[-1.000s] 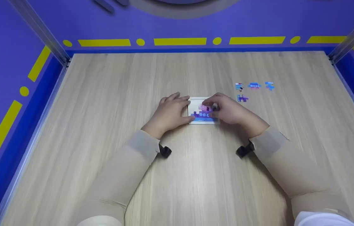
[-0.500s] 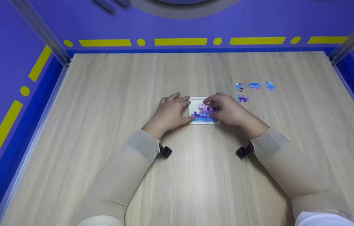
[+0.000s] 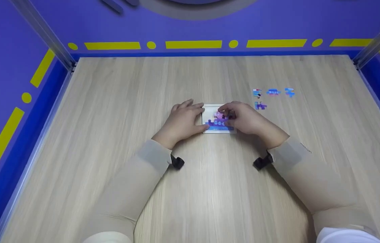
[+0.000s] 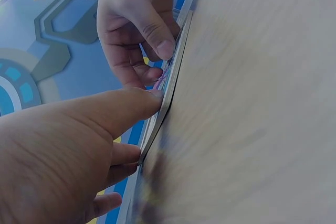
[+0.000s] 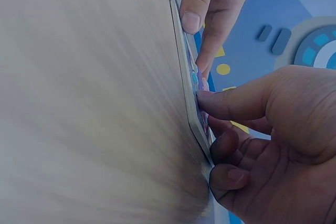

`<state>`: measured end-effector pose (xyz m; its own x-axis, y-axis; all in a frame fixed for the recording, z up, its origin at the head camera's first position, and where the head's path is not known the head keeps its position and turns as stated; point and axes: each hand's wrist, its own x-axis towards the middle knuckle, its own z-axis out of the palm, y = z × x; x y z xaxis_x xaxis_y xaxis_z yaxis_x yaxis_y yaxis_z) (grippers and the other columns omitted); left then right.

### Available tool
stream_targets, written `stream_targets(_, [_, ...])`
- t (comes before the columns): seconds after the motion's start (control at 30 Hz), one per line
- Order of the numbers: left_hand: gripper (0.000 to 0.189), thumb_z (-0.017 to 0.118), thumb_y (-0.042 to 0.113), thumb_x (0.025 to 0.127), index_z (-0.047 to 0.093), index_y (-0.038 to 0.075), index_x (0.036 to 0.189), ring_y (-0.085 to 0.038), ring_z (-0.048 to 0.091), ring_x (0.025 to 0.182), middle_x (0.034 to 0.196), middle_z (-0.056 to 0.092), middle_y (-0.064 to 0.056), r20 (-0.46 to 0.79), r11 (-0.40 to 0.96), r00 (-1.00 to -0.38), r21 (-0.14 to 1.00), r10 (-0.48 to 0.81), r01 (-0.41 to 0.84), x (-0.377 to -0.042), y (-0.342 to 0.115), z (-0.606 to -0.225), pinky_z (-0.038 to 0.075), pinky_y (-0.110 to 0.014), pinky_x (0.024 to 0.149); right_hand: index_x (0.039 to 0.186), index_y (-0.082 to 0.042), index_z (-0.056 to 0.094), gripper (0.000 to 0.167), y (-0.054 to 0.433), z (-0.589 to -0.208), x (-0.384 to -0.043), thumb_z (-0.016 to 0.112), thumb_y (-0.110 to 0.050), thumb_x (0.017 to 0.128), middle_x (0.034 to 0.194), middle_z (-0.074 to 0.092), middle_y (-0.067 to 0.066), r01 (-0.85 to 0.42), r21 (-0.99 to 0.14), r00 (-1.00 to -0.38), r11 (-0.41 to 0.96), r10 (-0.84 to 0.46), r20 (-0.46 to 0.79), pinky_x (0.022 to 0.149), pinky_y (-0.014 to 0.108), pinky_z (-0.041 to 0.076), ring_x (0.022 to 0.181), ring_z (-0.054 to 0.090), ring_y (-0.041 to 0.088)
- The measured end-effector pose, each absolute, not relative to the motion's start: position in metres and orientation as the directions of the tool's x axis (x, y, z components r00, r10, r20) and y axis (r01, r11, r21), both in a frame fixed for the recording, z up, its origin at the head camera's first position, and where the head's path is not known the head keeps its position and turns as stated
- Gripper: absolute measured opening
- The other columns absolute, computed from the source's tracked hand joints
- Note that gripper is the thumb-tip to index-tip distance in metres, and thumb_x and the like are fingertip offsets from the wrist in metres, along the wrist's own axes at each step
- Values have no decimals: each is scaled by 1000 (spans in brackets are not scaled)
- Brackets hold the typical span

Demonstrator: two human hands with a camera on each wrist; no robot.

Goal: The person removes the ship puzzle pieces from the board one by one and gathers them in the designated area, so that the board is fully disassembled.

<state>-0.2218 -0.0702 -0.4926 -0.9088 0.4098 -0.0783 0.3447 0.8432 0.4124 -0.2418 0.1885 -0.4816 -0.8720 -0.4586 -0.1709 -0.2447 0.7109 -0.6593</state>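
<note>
A small puzzle tray (image 3: 211, 131) with a pale frame lies mid-table in the head view, its lower part filled with a purple and blue boat picture. My left hand (image 3: 183, 122) rests along its left edge, thumb on the lower left corner and fingers at the upper left. Over the right side, my right hand (image 3: 247, 118) pinches a pink puzzle piece (image 3: 218, 115) between thumb and index finger; the fingers partly cover it. Seen by the right wrist camera, the right thumb (image 5: 231, 100) touches the puzzle surface. Both wrist views show the tray (image 4: 167, 98) nearly edge-on.
Several loose puzzle pieces lie beyond my right hand: a striped blue one (image 3: 273, 92), a blue and yellow one (image 3: 289, 92), a multicoloured one (image 3: 256, 93) and a purple one (image 3: 260, 106). Blue walls (image 3: 196, 30) enclose the wooden table (image 3: 125, 87).
My right fingertips shift slightly over the tray, and a little more of the pink piece shows than a second ago. My left hand and the loose pieces stay put.
</note>
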Motion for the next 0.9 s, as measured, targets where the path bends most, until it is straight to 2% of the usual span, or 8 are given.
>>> stream_targets(0.4, [72, 77, 55, 103, 64, 14, 161, -35, 33, 175, 179, 50, -1, -69, 842, -913, 419, 403, 340, -221, -70, -493, 26, -61, 141, 145, -2, 72, 41, 189, -481, -243, 74, 3, 104, 122, 74, 17, -260, -670, -863, 695, -478, -162, 102, 49, 55, 111, 67, 31])
stream_targets(0.7, [73, 77, 56, 103, 64, 14, 161, -35, 34, 174, 179, 51, -1, -71, 844, -913, 415, 403, 340, -222, -71, -492, 27, -61, 140, 145, -6, 71, 43, 189, -480, -241, 74, 4, 103, 120, 76, 15, -261, -666, -872, 699, -466, -147, 91, 45, 57, 106, 69, 29])
stream_targets(0.9, [74, 76, 56, 104, 63, 14, 162, -35, 33, 174, 179, 50, 0, -73, 846, -911, 407, 405, 344, -221, -70, -492, 27, -61, 140, 144, -9, 72, 43, 188, -478, -240, 75, 3, 103, 121, 78, 15, -269, -666, -874, 696, -466, -134, 92, 46, 58, 108, 72, 30])
